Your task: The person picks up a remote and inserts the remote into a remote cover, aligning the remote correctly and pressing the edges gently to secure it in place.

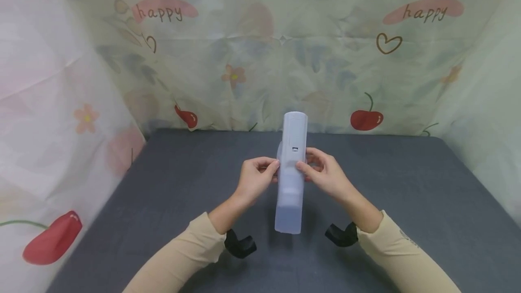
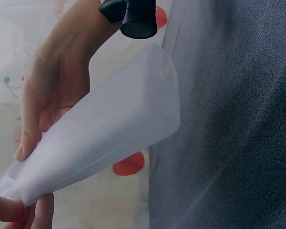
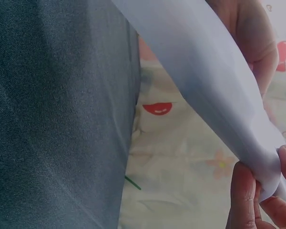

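Note:
A long white device [image 1: 294,168] with rounded edges stands nearly upright between my hands, over the dark table. Its upper part has a small dark port on the front, and its lower part is translucent. My left hand [image 1: 256,176] pinches the left side at mid-height, thumb against the edge. On the opposite side, my right hand [image 1: 325,174] grips with its thumb on the front and its fingers behind. The left wrist view shows the smooth translucent lower end [image 2: 117,114] slanting past the fingers. In the right wrist view the pale body [image 3: 205,71] runs down to my right fingertips [image 3: 243,191].
A dark grey cloth [image 1: 183,166] covers the table. Behind it hangs a printed curtain [image 1: 325,76] with cherries, hearts and flowers, and more curtain flanks both sides. A black wrist camera mount [image 1: 241,244] sits under the left wrist, another black mount [image 1: 343,235] under the right.

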A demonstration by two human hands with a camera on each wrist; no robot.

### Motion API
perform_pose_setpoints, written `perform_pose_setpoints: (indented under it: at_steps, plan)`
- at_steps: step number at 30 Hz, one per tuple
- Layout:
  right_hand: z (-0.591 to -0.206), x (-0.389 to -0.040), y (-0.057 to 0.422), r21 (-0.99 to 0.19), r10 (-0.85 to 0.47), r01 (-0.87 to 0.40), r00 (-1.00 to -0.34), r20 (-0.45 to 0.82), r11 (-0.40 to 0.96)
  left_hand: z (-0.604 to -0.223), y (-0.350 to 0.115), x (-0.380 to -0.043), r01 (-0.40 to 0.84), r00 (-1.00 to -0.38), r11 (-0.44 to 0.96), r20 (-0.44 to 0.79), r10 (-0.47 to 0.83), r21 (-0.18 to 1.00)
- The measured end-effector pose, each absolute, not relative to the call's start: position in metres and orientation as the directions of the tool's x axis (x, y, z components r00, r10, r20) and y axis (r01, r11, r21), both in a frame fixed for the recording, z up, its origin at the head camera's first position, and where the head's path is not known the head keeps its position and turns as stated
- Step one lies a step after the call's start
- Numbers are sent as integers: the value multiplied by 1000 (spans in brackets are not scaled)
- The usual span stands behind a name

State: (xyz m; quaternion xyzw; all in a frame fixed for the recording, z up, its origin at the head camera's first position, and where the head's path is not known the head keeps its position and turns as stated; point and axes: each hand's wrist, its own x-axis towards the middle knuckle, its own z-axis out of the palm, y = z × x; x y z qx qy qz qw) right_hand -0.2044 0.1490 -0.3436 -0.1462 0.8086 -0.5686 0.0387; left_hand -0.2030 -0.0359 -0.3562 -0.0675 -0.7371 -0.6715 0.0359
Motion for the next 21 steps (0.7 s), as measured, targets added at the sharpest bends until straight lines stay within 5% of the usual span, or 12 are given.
perform_pose_setpoints:
  at_steps: [21]
  plan:
    - [-346, -204, 147, -926, -306, -187, -948, 84, 327, -357, -35, -205, 152, -988, 90, 151, 24, 984]
